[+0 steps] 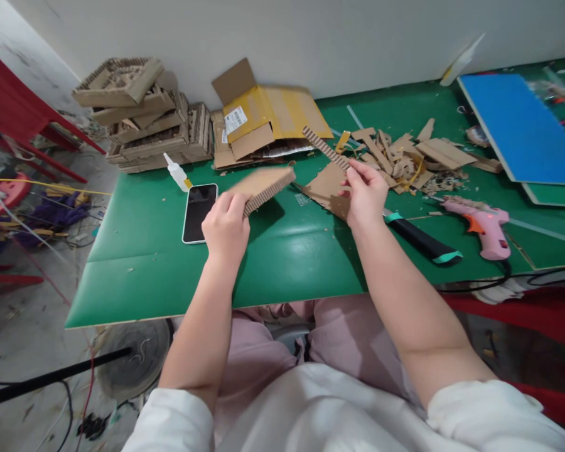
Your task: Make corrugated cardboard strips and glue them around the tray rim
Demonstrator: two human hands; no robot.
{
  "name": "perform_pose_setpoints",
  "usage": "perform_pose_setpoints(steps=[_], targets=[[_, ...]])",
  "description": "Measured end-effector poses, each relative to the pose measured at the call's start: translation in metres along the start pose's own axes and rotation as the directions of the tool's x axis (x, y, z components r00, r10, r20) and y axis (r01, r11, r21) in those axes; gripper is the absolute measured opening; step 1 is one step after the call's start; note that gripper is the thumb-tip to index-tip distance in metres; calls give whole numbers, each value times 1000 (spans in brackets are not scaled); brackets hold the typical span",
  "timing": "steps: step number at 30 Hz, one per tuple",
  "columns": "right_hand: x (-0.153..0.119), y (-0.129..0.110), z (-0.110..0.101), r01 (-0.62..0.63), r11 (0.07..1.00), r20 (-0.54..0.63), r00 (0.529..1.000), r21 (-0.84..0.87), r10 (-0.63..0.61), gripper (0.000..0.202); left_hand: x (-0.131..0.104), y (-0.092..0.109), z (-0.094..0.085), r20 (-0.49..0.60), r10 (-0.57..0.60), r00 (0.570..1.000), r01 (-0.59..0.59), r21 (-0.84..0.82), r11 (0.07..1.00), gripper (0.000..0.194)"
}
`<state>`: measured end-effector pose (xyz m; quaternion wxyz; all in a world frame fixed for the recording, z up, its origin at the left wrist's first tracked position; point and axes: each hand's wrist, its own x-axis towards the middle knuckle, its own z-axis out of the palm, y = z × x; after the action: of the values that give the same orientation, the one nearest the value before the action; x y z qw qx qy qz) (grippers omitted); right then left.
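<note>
My left hand (pixel 226 229) is closed on the near end of a shallow cardboard box (pixel 269 188) with corrugated side walls, held tilted above the green table. Its top is smeared by motion. Between the thumb and fingers of my right hand (pixel 366 191) is a narrow corrugated cardboard strip (pixel 326 148), slanting up to the left. Beneath that hand lies a flat cardboard piece (pixel 327 188), partly covered. A black and teal utility knife (pixel 421 238) rests by my right wrist. Left of my left hand are a phone (pixel 201 213) and a small glue bottle (pixel 177 173).
Stacked cardboard trays (pixel 145 119) and an opened yellow-taped carton (pixel 282 116) stand along the wall. Cardboard scraps (pixel 405 157) are heaped behind my right hand. A pink glue gun (pixel 489 226), a blue board (pixel 522 132) and another glue bottle (pixel 461 63) are at the right.
</note>
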<state>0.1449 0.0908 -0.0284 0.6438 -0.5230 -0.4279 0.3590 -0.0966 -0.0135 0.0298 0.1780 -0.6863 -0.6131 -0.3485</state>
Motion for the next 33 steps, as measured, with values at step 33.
perform_pose_setpoints(steps=[33], targets=[[2,1,-1,-12,1000,20,1000,6,12,40,1,-11,7,-205,97,974,-118,-97,988,22]])
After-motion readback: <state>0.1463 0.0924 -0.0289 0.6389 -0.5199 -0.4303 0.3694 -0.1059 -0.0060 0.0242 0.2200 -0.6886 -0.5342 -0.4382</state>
